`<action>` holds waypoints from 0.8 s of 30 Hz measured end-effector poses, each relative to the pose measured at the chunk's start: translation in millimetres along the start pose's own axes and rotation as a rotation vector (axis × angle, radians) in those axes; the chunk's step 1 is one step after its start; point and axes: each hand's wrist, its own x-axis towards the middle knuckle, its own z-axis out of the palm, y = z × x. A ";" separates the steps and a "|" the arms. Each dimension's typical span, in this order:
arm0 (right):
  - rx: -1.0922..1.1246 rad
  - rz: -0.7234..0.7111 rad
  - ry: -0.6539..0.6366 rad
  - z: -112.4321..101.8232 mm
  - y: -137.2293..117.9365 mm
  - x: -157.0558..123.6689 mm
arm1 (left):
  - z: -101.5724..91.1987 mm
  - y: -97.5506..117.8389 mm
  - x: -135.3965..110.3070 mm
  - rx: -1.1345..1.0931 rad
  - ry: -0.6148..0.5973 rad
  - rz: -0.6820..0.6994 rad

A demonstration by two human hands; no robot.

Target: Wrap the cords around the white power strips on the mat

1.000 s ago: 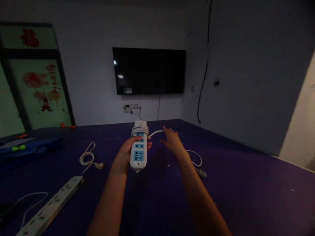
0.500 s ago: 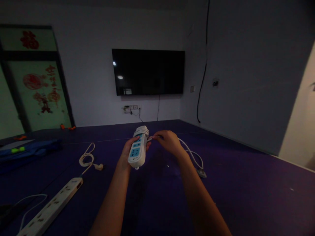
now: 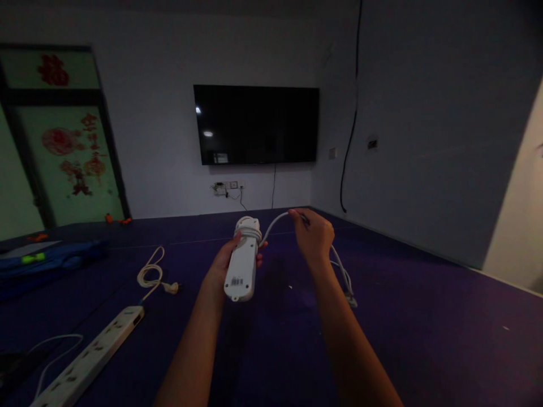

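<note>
My left hand (image 3: 224, 257) is closed round a white power strip (image 3: 241, 268), held above the purple floor with its labelled back facing me. Several turns of its white cord (image 3: 250, 233) wrap the far end of the strip. From there the cord arcs over to my right hand (image 3: 313, 234), which pinches it between thumb and fingers. Past that hand the loose cord hangs down to a plug (image 3: 351, 299) lying on the floor, partly behind my right forearm.
A second, longer white power strip (image 3: 95, 353) lies at the lower left, its coiled cord and plug (image 3: 171, 288) beyond it. Blue cloth (image 3: 80, 251) is at the far left. A television (image 3: 258, 124) hangs on the back wall; a black cable (image 3: 350, 135) dangles down the right wall.
The held power strip has turned over from its blue socket face to its plain back. My right hand has moved right and slightly up, drawing out a longer arc of cord.
</note>
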 end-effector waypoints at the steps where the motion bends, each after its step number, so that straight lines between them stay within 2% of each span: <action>1: 0.001 0.020 0.023 -0.4 0.7 0.1 | 2.9 -0.7 -0.9 0.008 0.022 0.015; 5: 0.001 0.090 0.098 -0.8 4.6 0.8 | 12.3 1.2 -6.6 0.047 0.129 0.071; 8: 0.004 0.100 0.053 -0.4 12.6 4.2 | 14.5 9.1 -12.9 0.015 0.063 0.124; 10: -0.023 0.095 -0.048 2.1 22.4 6.7 | 14.9 15.8 -18.2 -0.028 -0.029 0.166; 12: -0.048 0.081 -0.203 7.9 34.1 7.5 | 15.5 21.2 -23.7 -0.060 -0.085 0.209; 15: -0.028 0.032 -0.494 21.5 48.5 3.0 | 17.3 24.8 -29.7 -0.059 -0.106 0.275; 18: -0.015 -0.053 -0.739 34.7 49.3 -5.9 | 18.2 24.2 -30.6 -0.019 -0.096 0.244; 21: 0.106 -0.175 -0.853 42.5 34.0 -14.3 | 18.3 22.5 -28.0 -0.006 -0.077 0.199; 24: 0.396 -0.250 -0.869 45.1 11.4 -20.1 | 18.5 20.5 -24.1 -0.031 -0.060 0.203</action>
